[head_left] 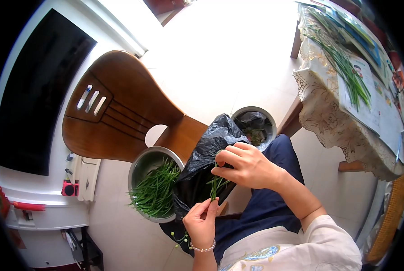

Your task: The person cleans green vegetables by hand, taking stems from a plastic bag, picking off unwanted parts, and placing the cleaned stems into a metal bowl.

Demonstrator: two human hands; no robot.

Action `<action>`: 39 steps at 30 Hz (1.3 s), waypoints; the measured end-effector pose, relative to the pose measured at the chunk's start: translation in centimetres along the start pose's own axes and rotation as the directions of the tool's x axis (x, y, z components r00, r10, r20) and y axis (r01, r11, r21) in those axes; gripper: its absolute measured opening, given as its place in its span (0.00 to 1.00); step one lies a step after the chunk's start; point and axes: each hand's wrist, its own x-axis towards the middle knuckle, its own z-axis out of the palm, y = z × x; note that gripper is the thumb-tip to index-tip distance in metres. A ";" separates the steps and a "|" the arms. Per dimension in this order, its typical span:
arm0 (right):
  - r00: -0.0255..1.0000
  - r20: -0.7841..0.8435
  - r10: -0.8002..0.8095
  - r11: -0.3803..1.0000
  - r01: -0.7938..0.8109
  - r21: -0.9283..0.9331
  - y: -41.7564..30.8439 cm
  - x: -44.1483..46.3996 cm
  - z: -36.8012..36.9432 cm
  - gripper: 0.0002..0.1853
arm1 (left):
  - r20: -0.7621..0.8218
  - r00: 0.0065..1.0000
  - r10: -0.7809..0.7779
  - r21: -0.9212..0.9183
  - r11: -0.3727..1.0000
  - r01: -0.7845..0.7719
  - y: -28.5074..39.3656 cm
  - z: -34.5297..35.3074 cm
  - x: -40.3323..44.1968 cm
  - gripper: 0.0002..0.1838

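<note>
My left hand, with a beaded bracelet at the wrist, pinches a small bunch of green chive stems between thumb and fingers. Small pale buds hang below that hand. Higher up, my right hand has its fingers closed around the other end of the same stems. Both hands are over the black plastic bag in front of my lap. Left of the bag, a metal bowl holds a heap of cut green pieces.
A wooden chair stands ahead, beneath the bag. Behind the bag is a metal bin with a dark liner and scraps. At right, long green stems lie on papers on a table with a lace cloth. A television is at left.
</note>
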 end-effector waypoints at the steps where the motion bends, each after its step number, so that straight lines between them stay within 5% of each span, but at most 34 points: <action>1: 1.000 0.000 -0.001 1.000 0.001 0.004 0.0 -0.1 0.1 0.09 | -0.001 1.000 0.000 0.001 1.000 0.000 0.0 0.0 0.0 0.07; 23: 0.996 0.039 0.083 0.984 -0.089 0.153 0.2 -0.6 0.3 0.12 | 0.004 0.999 -0.037 -0.043 0.998 0.037 -0.1 0.3 0.1 0.07; 31: 0.979 -0.031 0.203 0.820 -0.153 0.552 0.3 -1.0 0.9 0.09 | 0.020 0.999 -0.033 -0.014 0.999 0.034 -0.3 0.3 0.3 0.07; 39: 0.971 0.040 0.236 0.781 -0.214 0.587 0.1 -1.8 0.6 0.07 | -0.005 1.000 -0.019 0.001 1.000 0.019 -0.6 0.1 0.2 0.07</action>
